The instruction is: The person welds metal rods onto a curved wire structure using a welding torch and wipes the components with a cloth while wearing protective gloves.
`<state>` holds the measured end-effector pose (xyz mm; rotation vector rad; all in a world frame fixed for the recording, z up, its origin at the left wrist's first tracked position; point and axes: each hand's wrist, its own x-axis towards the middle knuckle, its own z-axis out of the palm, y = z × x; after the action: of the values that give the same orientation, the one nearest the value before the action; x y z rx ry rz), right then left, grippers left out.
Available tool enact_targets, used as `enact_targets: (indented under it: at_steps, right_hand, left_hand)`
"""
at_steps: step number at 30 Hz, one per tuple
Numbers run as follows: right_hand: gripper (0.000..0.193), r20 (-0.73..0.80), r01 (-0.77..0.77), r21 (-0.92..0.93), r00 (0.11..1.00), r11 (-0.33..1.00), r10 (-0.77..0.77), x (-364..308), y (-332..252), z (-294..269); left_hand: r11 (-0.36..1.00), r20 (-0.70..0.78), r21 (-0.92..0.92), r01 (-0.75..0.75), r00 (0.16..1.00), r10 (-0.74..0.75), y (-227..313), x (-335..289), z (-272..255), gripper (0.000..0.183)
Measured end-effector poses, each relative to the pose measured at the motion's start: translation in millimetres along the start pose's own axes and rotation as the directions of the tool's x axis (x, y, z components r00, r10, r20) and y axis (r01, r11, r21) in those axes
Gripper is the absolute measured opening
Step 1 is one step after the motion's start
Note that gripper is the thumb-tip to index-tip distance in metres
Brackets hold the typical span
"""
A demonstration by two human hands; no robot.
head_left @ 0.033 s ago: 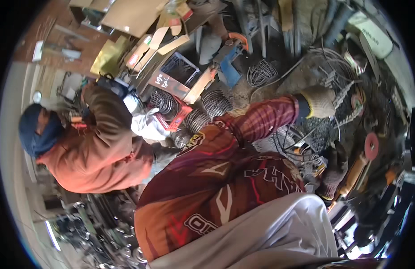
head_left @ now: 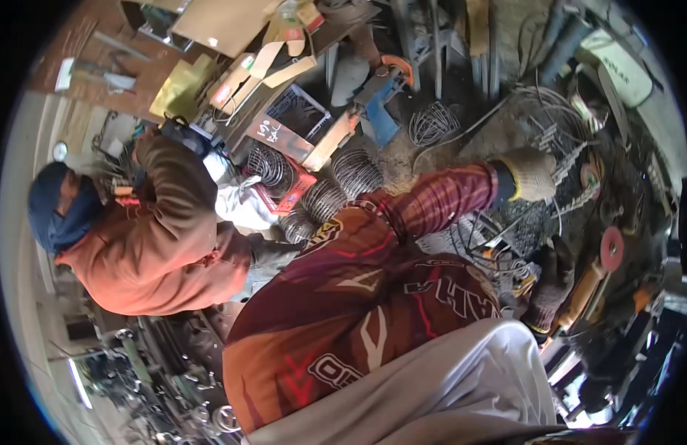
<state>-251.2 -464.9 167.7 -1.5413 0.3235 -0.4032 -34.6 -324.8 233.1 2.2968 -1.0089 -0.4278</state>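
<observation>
My left hand [head_left: 529, 174], in a cream knitted glove, reaches out to the right at the end of a maroon patterned sleeve. Its fingers look curled beside a row of ridged metal pieces [head_left: 570, 165]; what they grip, if anything, is hidden. Lower down, my right hand [head_left: 553, 285] wears a dark knitted glove, and its fingers blend into the shadow. Close to its left side lies a tangle of thin cables and wire [head_left: 499, 252]. A tool with a round red disc [head_left: 612, 248] and a tan handle [head_left: 583, 298] lies just to its right.
At the left a person in an orange-brown top [head_left: 158, 252] bends over a bench. Coils of wire [head_left: 358, 172] and a red crate [head_left: 288, 194] stand between us. A blue machine with an orange guard [head_left: 380, 115] and a wire bundle [head_left: 434, 122] are beyond my left arm.
The whole view has shifted very slightly. Both my hands keep their places beside the same things.
</observation>
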Motion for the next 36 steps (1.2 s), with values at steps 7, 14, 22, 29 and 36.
enact_targets:
  at_steps: [7,14,22,29,36]
  right_hand:
    - [0.031,-0.048,0.015,-0.201,0.999,0.979,-0.025,21.0,-30.5,12.4]
    - [0.026,-0.051,-0.012,-0.499,0.999,0.866,-0.016,38.2,-57.5,30.0]
    - [0.029,-0.062,0.002,-0.403,0.998,0.915,-0.030,47.5,-30.1,17.3]
    - [0.026,-0.034,0.111,-0.516,0.988,0.849,-0.150,45.7,-36.2,23.1]
    - [0.024,0.113,0.304,-0.666,0.944,0.681,-0.311,55.5,-45.0,27.3]
  left_hand:
    - [0.998,-0.005,-0.025,-0.065,0.998,0.065,9.1,0.1,-7.4,0.034]
    - [0.954,-0.229,-0.215,-0.210,0.960,0.160,-7.8,-12.8,-18.7,0.026]
    - [0.965,-0.084,0.045,-0.258,0.962,0.261,-24.8,15.4,-6.3,0.035]
    - [0.926,-0.108,0.031,-0.376,0.920,0.377,-41.8,11.7,0.1,0.017]
    - [0.860,-0.106,0.240,-0.450,0.868,0.484,-36.7,7.6,-2.6,0.012]
